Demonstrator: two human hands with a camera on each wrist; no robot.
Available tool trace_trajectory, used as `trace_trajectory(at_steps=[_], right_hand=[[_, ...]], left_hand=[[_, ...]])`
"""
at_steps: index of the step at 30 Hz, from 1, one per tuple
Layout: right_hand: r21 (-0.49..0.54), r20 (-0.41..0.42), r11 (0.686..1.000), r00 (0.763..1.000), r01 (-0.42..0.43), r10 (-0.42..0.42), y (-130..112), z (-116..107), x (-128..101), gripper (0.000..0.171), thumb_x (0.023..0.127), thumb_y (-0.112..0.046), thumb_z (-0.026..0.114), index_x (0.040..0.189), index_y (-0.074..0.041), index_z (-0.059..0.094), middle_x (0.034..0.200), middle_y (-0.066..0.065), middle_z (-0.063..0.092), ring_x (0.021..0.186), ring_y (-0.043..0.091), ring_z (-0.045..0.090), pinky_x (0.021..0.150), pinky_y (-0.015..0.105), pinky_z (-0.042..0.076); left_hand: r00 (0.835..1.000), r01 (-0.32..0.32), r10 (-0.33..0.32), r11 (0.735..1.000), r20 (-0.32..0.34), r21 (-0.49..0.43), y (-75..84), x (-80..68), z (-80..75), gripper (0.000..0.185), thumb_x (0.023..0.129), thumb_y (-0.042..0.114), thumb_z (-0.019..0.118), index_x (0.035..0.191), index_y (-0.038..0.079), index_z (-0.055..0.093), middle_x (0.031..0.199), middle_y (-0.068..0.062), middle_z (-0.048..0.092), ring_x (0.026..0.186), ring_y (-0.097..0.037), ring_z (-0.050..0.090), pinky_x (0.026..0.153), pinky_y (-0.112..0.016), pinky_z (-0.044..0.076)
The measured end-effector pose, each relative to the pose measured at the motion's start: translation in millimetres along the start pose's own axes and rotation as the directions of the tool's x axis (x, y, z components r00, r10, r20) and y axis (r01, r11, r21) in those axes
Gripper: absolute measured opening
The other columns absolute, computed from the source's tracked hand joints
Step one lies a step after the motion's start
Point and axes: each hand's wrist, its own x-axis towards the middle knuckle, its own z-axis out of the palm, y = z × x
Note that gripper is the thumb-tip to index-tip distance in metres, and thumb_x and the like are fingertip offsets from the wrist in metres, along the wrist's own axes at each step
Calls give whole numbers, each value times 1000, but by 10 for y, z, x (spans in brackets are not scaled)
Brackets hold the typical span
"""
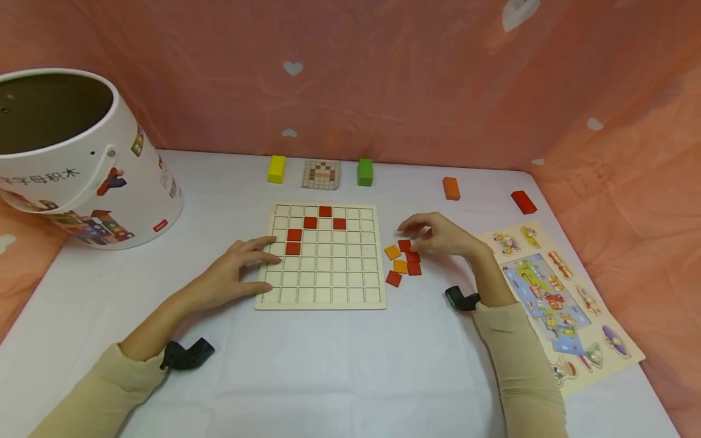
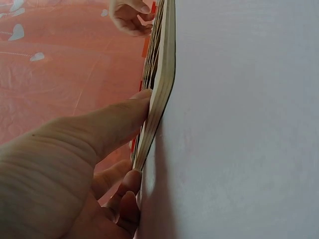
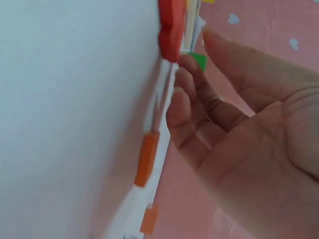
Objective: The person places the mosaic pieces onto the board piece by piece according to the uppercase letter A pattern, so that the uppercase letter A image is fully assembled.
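The wooden grid board [image 1: 331, 264] lies mid-bench [image 1: 350, 377], five red tiles [image 1: 325, 212] set in it. The left grip [image 1: 232, 277], fingers spread, rests on its left edge, covering some squares. The right grip [image 1: 445, 234], half-open and holding nothing visible, overhangs loose tiles [image 1: 401, 267]. The right sleeve [image 1: 517, 365] partly hides a picture puzzle [image 1: 602, 367]. A bucket [image 1: 148, 207] stands far left; yellow [image 1: 276, 169] and green blocks [image 1: 365, 173] flank a pattern card [image 1: 321, 174].
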Motion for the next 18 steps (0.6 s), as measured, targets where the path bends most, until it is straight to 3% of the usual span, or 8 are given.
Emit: trace_trajectory(at_steps=[10,18], right_hand=[[-45,-14,999,1000,14,-14,-71,138,33,23,84,15,64,104,5,66,102,15,66,97,32,57,89,47,44],[-72,-5,997,1000,-20,20,-85,144,63,20,86,11,68,104,2,68,100,12,67,90,27,56,81,38,46]], left_hand=[[1000,-7,7,1000,-4,1,-6,-1,2,46,84,23,82,126,8,68,158,-14,34,135,-36,33,106,-60,31],[999,-36,35,999,-10,-4,-37,3,6,45,85,24,81,125,8,68,157,-14,35,132,-34,36,104,-58,32]])
